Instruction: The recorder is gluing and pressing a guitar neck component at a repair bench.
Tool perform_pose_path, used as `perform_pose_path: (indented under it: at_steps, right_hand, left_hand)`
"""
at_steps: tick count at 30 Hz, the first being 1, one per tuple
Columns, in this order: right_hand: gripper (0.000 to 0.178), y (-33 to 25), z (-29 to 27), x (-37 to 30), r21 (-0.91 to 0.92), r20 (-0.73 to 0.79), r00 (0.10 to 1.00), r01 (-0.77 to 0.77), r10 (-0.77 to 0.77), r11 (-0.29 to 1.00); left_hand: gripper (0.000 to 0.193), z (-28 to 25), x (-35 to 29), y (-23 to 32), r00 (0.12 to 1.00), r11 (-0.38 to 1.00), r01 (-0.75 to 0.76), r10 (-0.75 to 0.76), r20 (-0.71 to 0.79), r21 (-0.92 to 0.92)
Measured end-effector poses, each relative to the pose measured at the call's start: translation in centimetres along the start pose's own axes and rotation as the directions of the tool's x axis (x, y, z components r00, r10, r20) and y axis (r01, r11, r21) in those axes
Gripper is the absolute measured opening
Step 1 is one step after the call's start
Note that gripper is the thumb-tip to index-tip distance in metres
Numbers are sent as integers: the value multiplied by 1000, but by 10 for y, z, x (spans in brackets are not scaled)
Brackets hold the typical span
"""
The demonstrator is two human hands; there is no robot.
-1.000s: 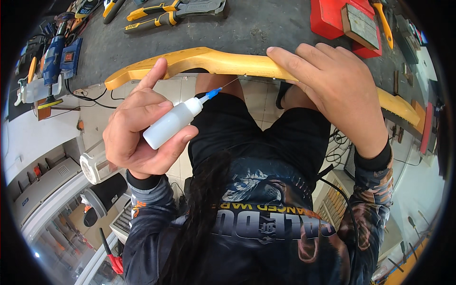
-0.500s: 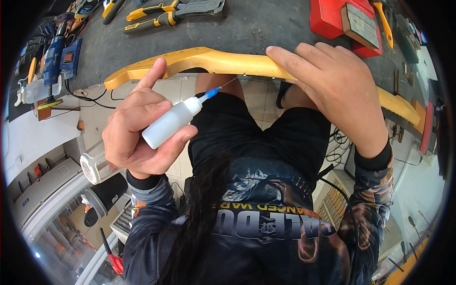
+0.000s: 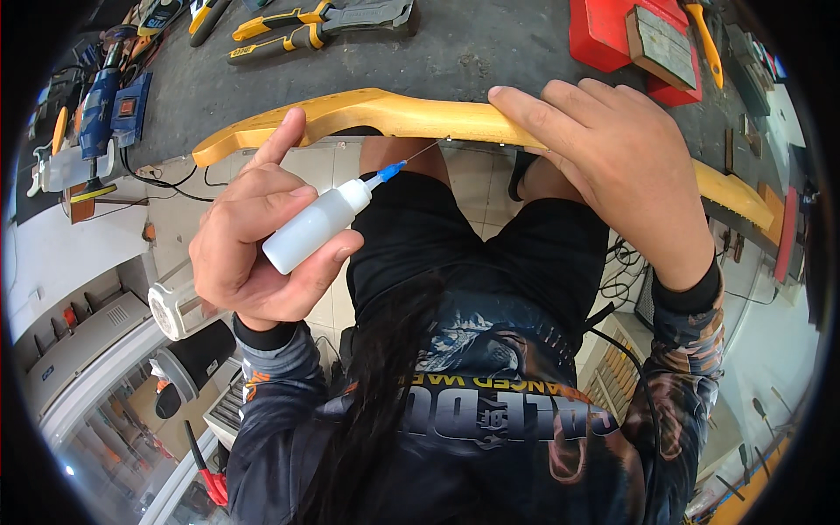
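A yellow-varnished wooden guitar neck point(image 3: 398, 115) lies on its side along the near edge of the workbench, its headstock to the left. My left hand point(image 3: 262, 232) pinches a small white squeeze bottle point(image 3: 313, 229) between thumb and fingers, its index finger stretched out against the headstock. From the bottle's blue tip a thin needle point(image 3: 426, 152) reaches up to the neck's near edge, by a small metal fret end. My right hand point(image 3: 612, 157) is wrapped over the neck to the right of the needle, fingers on top; its thumb is mostly hidden underneath.
Yellow-and-black pliers point(image 3: 324, 31) lie at the back of the workbench point(image 3: 490, 66). A red box point(image 3: 604, 35) with a wooden block point(image 3: 661, 45) stands back right, beside a yellow-handled brush point(image 3: 707, 44). A blue rotary tool point(image 3: 98, 109) is at the left.
Almost nothing differs. Both hands keep their hold, and the needle tip stays at the same spot on the neck's edge.
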State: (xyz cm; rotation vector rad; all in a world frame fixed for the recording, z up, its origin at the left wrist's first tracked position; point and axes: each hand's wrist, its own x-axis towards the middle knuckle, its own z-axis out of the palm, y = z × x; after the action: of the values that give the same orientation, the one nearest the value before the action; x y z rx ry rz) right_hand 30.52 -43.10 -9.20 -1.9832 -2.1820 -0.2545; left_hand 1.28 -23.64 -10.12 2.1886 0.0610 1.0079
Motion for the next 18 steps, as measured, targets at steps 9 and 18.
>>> perform_pose_path:
  at_steps: [9, 18]
  right_hand:
    - [64, 0, 1, 1, 9, -12, 1000, -1, 1, 1000]
    - [63, 0, 1, 0, 12, -16, 1000, 3, -3, 1000]
  left_hand:
    - [41, 0, 0, 0, 1000, 1000, 5, -5, -4, -13]
    - [41, -1, 1, 0, 1000, 1000, -5, 5, 11, 6]
